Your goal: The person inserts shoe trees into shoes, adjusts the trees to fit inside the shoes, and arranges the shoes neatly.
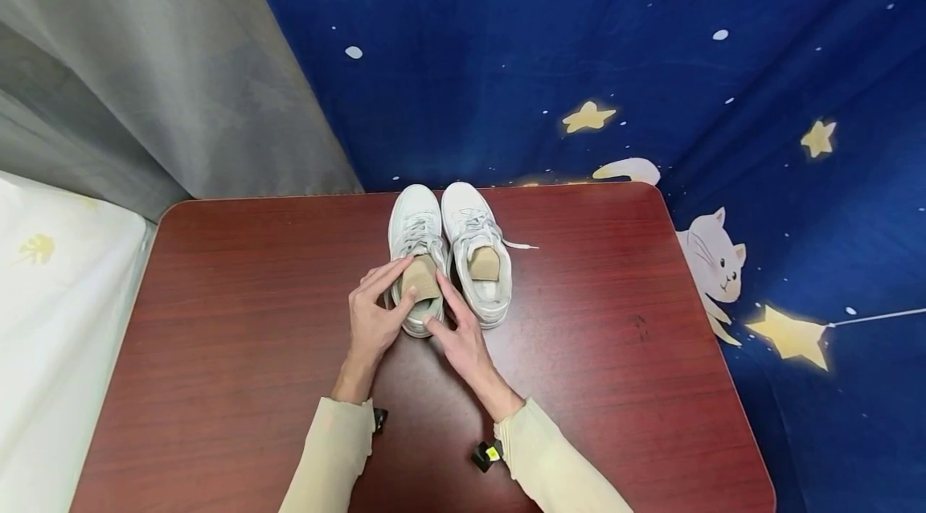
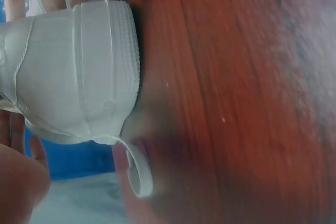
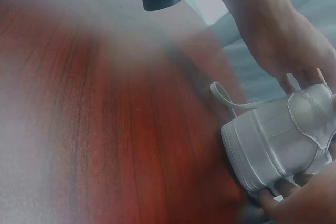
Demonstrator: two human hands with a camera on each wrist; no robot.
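Two white sneakers stand side by side with their toes toward the table's back edge. Both hands are at the left sneaker (image 1: pixel 415 215). My left hand (image 1: pixel 372 316) holds its left side, with thumb and forefinger at the tan tongue (image 1: pixel 419 278). On the other side my right hand (image 1: pixel 459 336) grips the collar, the thumb at the heel and the fingers between the two shoes. A loose lace (image 2: pixel 140 174) loops down beside the sole in the left wrist view. The right sneaker (image 1: pixel 466 203) stands untouched, with its own tan tongue (image 1: pixel 484 264) showing.
The shoes stand on a dark red wooden table (image 1: pixel 593 352). A lace end (image 1: pixel 521 245) trails rightward from the right sneaker. Behind hang a grey curtain (image 1: pixel 188 79) and a blue curtain (image 1: pixel 463 79) with stars. Small black devices (image 1: pixel 486 457) sit at the wrists.
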